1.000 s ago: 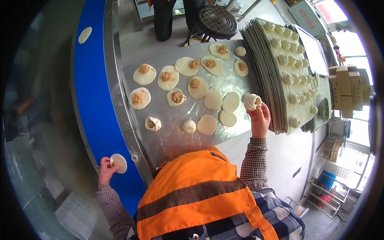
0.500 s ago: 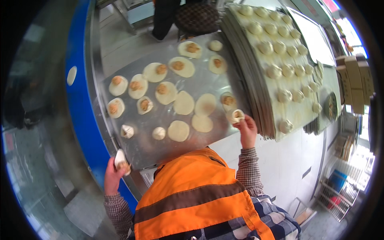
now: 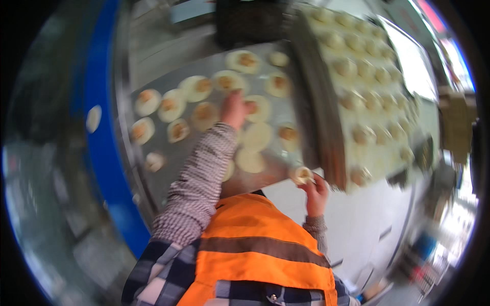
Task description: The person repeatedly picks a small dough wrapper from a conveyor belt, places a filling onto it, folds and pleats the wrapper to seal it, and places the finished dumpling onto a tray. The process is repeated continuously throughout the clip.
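My left hand (image 3: 235, 110) reaches over the middle of the metal table (image 3: 168, 196), its fingertips at the edge of a dough round topped with filling (image 3: 261, 108). The fingers look spread apart, though motion blurs them. In my right hand (image 3: 316, 194), at the table's near right edge, a partly gathered bun (image 3: 302, 176) is pinched, its filling showing through the open top. A bare dough round (image 3: 250, 161) and another one behind it (image 3: 258, 136) lie between my hands. Just beyond the bun lies a filled round (image 3: 289, 135). My left forearm hides part of the table.
Several filled rounds (image 3: 195, 88) spread across the table's far side. A closed bun (image 3: 154, 162) sits at left. Stacked trays (image 3: 326, 127) to the right carry rows of buns (image 3: 361, 176). A blue strip (image 3: 104, 148) borders the left, with a white oval (image 3: 93, 119) on it.
My left hand has swung from the near left edge to mid-table. The filled dough round it held now lies flat there. My right hand still holds the bun near the same edge.
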### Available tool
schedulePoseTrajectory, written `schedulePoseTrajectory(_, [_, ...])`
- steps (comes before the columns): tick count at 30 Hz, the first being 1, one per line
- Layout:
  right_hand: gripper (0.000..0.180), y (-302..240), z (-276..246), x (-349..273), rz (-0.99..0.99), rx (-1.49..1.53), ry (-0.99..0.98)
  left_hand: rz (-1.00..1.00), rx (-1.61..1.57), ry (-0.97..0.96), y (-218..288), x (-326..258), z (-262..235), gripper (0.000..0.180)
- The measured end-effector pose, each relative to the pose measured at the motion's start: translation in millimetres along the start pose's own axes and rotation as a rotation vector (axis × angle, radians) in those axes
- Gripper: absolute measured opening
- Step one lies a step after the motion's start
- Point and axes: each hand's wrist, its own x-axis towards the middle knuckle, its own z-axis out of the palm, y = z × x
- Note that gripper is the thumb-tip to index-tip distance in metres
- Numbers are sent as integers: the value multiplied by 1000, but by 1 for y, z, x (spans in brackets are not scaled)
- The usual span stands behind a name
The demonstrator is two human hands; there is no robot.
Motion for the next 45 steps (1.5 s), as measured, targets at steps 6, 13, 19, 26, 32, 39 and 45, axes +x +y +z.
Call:
schedulePoseTrajectory(6, [23,-8,43,11,-60,-27,-133,-111,-120,464,-37,-86,-151,26])
schedulePoseTrajectory(13, [22,-12,130,-2,-112,-57,-251,-728,466,845,-271,-233,-380,63])
schedulePoseTrajectory(19, [21,-15,186,-34,-121,-51,-339,-951,345,521,-375,-269,-412,51])
schedulePoseTrajectory(26, [20,-18,216,-51,-74,-16,-371,-901,96,484,-370,-341,-392,31])
schedulePoseTrajectory(32, [21,-20,196,-43,-133,-191,-384,-583,290,611,-292,-391,-362,15])
schedulePoseTrajectory(39, [20,-26,112,-42,-129,24,-391,-364,48,568,-120,-347,-282,15])
schedulePoseTrajectory(45, [21,-21,23,-42,-171,34,-256,-233,-951,72,-14,-226,-91,28])
